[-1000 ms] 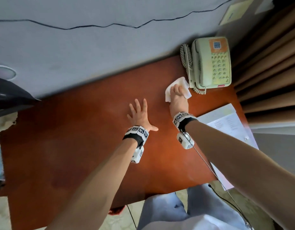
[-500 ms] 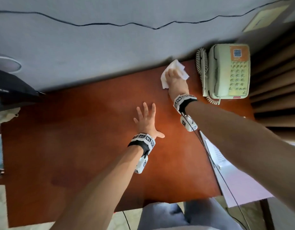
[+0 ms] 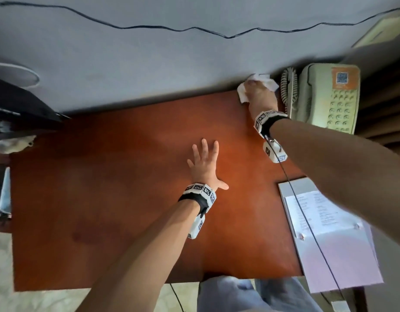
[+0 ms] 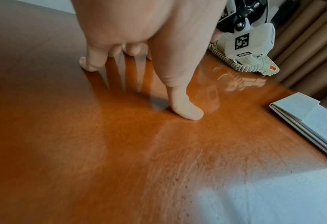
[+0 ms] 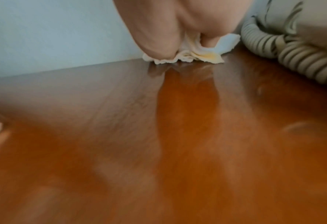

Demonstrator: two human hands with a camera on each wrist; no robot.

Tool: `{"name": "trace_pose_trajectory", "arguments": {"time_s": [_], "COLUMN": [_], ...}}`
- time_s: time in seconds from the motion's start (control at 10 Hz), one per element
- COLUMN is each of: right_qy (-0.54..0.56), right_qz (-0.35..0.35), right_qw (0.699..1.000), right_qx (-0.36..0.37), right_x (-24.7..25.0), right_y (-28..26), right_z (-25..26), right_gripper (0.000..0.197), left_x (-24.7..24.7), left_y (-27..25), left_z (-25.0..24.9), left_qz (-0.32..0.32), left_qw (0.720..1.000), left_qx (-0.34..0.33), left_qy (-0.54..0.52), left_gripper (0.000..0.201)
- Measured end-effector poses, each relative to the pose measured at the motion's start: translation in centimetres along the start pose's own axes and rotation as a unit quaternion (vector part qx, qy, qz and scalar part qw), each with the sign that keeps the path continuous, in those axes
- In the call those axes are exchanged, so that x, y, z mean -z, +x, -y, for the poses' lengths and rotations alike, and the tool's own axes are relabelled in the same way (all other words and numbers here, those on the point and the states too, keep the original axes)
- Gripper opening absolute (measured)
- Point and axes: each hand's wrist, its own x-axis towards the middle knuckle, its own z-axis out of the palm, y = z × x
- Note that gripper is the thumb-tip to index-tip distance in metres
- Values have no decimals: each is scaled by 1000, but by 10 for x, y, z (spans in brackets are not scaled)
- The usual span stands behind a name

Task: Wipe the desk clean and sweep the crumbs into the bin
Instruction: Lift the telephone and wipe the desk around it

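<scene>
From the head view, the right hand (image 3: 260, 95) presses a crumpled white tissue (image 3: 243, 95) onto the far edge of the red-brown surface (image 3: 104, 188), where it meets the grey wall (image 3: 149, 64); its fingers are hidden, so whether the grip curls round the tissue cannot be told. The cream telephone (image 3: 329, 97) stands just right of that hand, its coiled cord (image 3: 288, 86) between them. Nearer than the telephone lies a folder with printed papers (image 3: 325, 224), overhanging the surface's near edge. The left hand (image 3: 204, 164) rests flat, fingers spread wide, holding nothing, well left of the telephone. No bin can be made out.

In the left wrist view, the left hand's fingertips (image 4: 187, 110) touch the surface, the telephone beyond them.

In the right wrist view, the tissue, with a yellowish stain, is bunched under the right hand against the wall, just left of the telephone's cord.
</scene>
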Motion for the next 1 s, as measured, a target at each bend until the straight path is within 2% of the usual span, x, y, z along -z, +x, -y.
{"name": "trace_pose_trajectory", "arguments": {"time_s": [0.1, 0.2, 0.3, 0.4, 0.5, 0.6, 0.7, 0.8, 0.9, 1.0], "right_qy": [-9, 3, -9, -12, -11, 42, 50, 53, 50, 74], "right_qz": [-6, 54, 97, 137, 136, 124, 112, 104, 105, 109], "right_qw": [1000, 998, 994, 989, 990, 991, 992, 993, 993, 991], "right_qx": [8, 36, 58, 47, 37, -17, -24, -8, -13, -14], "right_x": [-15, -44, -59, -54, -39, -24, -12, -5, -11, -42], "right_y": [-40, -122, -178, -199, -209, -210, -221, -233, -244, -234], "right_z": [1, 6, -1, -8, -25, -49, -66, -83, -94, -106], "right_gripper": [62, 72, 78, 81, 83, 84, 89, 88, 86, 90], "left_x": [0, 0, 2, 6, 15, 25, 33, 41, 39, 32], "left_y": [1, 1, 0, -6, -9, -9, -5, 6, 22, 37], "left_z": [0, 2, 2, -5, -24, -62, -119, -177, -217, -235], "left_qz": [-1, 0, 3, 7, 2, -95, -163, -199, -184, -161], "left_qw": [1000, 1000, 1000, 999, 997, 995, 982, 950, 952, 982], "left_qx": [4, 8, 5, 17, 43, 9, -85, -210, -207, -91], "left_qy": [-4, 4, 10, 37, 64, 20, 36, 118, 132, -24], "left_gripper": [154, 153, 152, 152, 142, 96, 71, 63, 80, 95]}}
